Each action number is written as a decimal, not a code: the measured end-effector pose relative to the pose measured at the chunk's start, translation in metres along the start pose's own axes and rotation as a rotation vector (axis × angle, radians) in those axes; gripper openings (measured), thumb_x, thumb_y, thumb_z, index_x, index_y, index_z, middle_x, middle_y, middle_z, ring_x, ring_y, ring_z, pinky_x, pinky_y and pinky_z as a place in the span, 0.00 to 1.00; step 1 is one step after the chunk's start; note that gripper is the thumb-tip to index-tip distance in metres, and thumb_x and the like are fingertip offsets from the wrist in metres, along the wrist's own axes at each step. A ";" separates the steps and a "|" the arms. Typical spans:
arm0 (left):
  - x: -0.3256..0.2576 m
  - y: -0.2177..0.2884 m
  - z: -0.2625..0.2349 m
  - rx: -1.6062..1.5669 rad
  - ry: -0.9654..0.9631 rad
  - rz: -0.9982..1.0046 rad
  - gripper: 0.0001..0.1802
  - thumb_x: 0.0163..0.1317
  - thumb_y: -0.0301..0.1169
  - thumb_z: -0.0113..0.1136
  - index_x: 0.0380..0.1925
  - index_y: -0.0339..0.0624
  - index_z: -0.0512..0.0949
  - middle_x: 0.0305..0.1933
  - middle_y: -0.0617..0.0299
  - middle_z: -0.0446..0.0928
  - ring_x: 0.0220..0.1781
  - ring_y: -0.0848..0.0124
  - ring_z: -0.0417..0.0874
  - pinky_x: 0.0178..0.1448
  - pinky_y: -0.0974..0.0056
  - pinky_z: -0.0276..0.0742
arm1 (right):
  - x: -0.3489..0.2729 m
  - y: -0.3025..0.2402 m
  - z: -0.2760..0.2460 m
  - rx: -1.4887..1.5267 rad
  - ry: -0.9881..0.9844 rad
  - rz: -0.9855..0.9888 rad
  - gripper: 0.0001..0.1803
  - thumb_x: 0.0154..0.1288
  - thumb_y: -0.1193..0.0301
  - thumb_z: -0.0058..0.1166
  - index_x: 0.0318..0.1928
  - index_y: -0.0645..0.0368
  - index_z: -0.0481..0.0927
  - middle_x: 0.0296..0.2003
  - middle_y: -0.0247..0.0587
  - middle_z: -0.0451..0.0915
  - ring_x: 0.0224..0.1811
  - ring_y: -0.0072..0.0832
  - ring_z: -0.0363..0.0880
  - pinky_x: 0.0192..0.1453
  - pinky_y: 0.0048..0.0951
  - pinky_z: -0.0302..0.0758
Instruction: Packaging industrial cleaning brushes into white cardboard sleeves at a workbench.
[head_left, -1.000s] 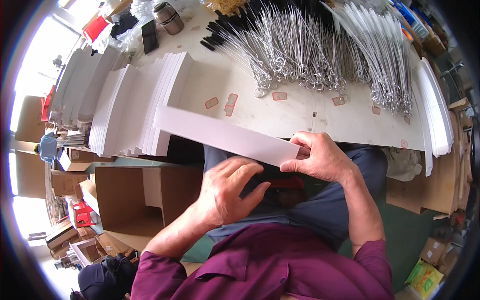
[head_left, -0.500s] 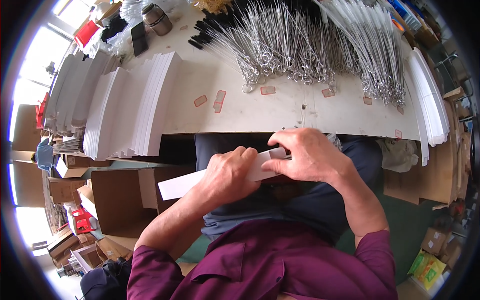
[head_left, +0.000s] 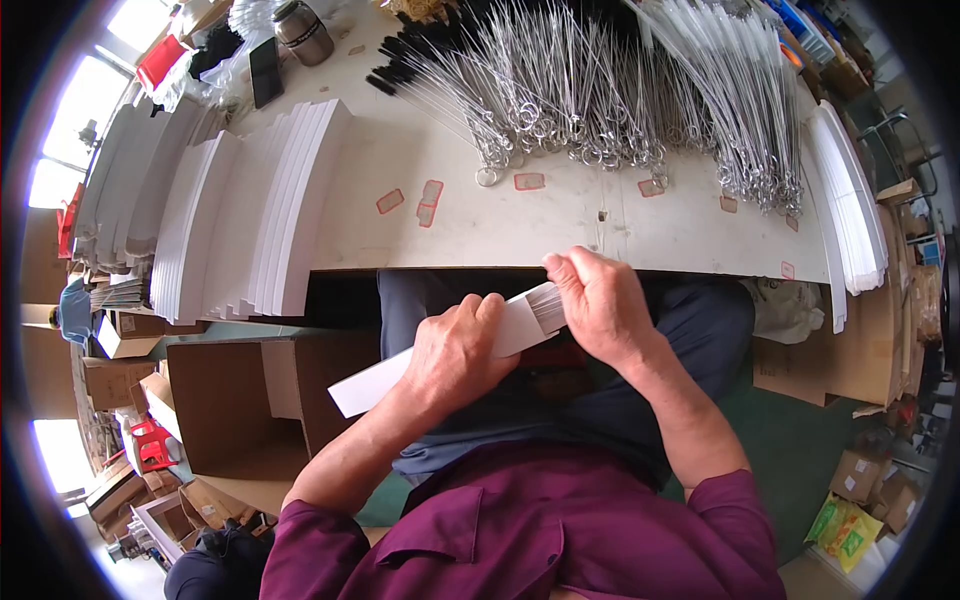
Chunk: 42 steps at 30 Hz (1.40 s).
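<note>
My left hand (head_left: 455, 350) is wrapped round a long, narrow white box (head_left: 375, 385), held at a slant above my lap. The box's upper right end is open, and a bundle of thin silver wires (head_left: 545, 305) shows inside it. At that end my right hand (head_left: 603, 305) is closed, its thumb upward and its curled fingers against the wire ends. What those fingers grip is hidden. Beyond, on the table (head_left: 480, 235), lies a big heap of wire brushes (head_left: 570, 90) with ring ends toward me, some with black bristles, others with pale ones.
Rows of flat white boxes (head_left: 290, 210) stand on the table's left, with more white boxes (head_left: 850, 200) at its right edge. A phone (head_left: 265, 73) and a metal flask (head_left: 303, 33) are at the back left. An open cardboard carton (head_left: 230, 410) sits at my lower left.
My right hand has moved up and right a little, its fingers closing from a spread grip around the box's end. The wires in the box now show. My left hand keeps its hold.
</note>
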<state>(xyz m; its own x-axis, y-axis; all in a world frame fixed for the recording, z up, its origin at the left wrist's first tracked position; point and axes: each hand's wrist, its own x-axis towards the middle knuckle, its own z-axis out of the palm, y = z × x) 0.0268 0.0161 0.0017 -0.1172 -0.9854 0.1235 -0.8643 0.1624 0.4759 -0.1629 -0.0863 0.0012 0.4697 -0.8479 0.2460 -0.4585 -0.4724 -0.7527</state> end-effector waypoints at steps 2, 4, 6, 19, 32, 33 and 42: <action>0.000 -0.001 0.003 0.010 0.022 -0.030 0.23 0.50 0.34 0.77 0.42 0.39 0.76 0.33 0.52 0.80 0.32 0.48 0.85 0.35 0.47 0.83 | 0.000 0.000 0.002 -0.002 -0.066 0.019 0.18 0.78 0.62 0.56 0.34 0.64 0.77 0.25 0.56 0.81 0.28 0.52 0.82 0.30 0.45 0.75; -0.002 -0.005 0.001 0.021 0.038 -0.047 0.23 0.50 0.34 0.77 0.42 0.39 0.76 0.33 0.52 0.80 0.32 0.49 0.85 0.35 0.48 0.83 | 0.000 0.002 0.000 0.319 -0.068 0.168 0.19 0.79 0.59 0.57 0.42 0.67 0.80 0.27 0.52 0.83 0.28 0.38 0.85 0.33 0.37 0.77; -0.005 -0.011 -0.001 0.033 0.055 -0.069 0.23 0.50 0.34 0.77 0.41 0.39 0.76 0.33 0.52 0.80 0.32 0.49 0.85 0.35 0.48 0.83 | -0.002 0.004 -0.010 0.496 -0.147 0.290 0.21 0.78 0.58 0.60 0.52 0.68 0.80 0.29 0.39 0.86 0.31 0.21 0.83 0.37 0.27 0.80; -0.004 -0.010 0.003 0.075 0.029 -0.052 0.24 0.50 0.35 0.77 0.43 0.38 0.75 0.33 0.52 0.79 0.32 0.50 0.85 0.34 0.49 0.83 | -0.008 0.002 -0.017 0.201 -0.150 0.217 0.10 0.72 0.71 0.64 0.43 0.68 0.86 0.27 0.43 0.86 0.25 0.18 0.79 0.30 0.26 0.76; -0.004 -0.008 0.004 0.055 0.031 -0.072 0.25 0.50 0.34 0.76 0.43 0.39 0.75 0.33 0.52 0.79 0.33 0.50 0.85 0.34 0.48 0.82 | -0.018 0.008 -0.004 0.580 -0.172 0.341 0.11 0.72 0.74 0.64 0.48 0.68 0.85 0.36 0.40 0.89 0.36 0.17 0.84 0.41 0.24 0.82; -0.003 -0.007 0.005 0.054 0.029 -0.070 0.25 0.50 0.34 0.76 0.43 0.39 0.75 0.33 0.52 0.79 0.33 0.50 0.85 0.34 0.48 0.82 | -0.020 0.008 -0.002 0.619 -0.118 0.334 0.11 0.71 0.74 0.64 0.50 0.69 0.84 0.38 0.43 0.90 0.37 0.18 0.86 0.43 0.25 0.84; -0.004 -0.009 0.007 0.069 0.053 -0.040 0.27 0.49 0.33 0.77 0.46 0.38 0.75 0.33 0.52 0.79 0.33 0.50 0.85 0.34 0.49 0.82 | -0.016 0.010 -0.002 0.472 -0.097 0.216 0.09 0.73 0.73 0.63 0.45 0.69 0.85 0.37 0.43 0.89 0.34 0.20 0.84 0.40 0.25 0.81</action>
<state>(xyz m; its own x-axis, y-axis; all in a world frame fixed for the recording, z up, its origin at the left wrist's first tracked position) 0.0317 0.0179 -0.0091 -0.0576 -0.9866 0.1527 -0.8995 0.1177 0.4208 -0.1763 -0.0777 -0.0091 0.4795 -0.8774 0.0140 -0.1738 -0.1105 -0.9786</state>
